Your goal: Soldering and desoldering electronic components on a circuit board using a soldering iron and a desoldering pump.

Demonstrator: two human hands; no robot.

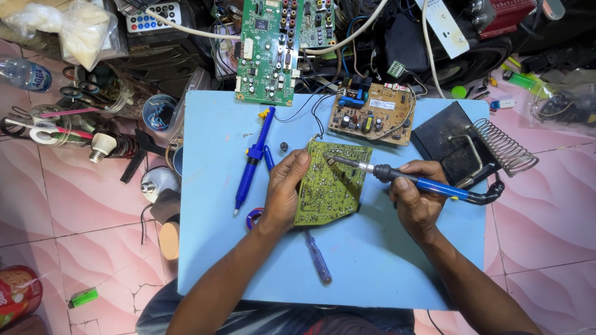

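Green circuit board (329,183), turned solder side up, sits near the middle of the frame on a light blue board (385,260) that serves as the work surface. The left hand (284,189) grips its left edge, fingers curled closed over the rim and the thumb on top. The right hand (417,197), right of centre, is wrapped shut around the blue handle of a soldering iron (403,177); the metal tip points left and meets the upper part of the green circuit board.

Just left of the left hand lies a blue desoldering pump (253,160), running from upper centre down toward the lower left. A screwdriver (316,255) with a clear blue handle lies just below the held board. Above it, in the upper centre, rests a brown circuit board (371,113) with wires attached, and a larger green mainboard (268,49) overlaps the top edge of the blue surface. At the right, a black stand with a coiled wire holder (504,147) sits just beyond the iron's handle. Pink tiled floor (546,236) surrounds the surface.
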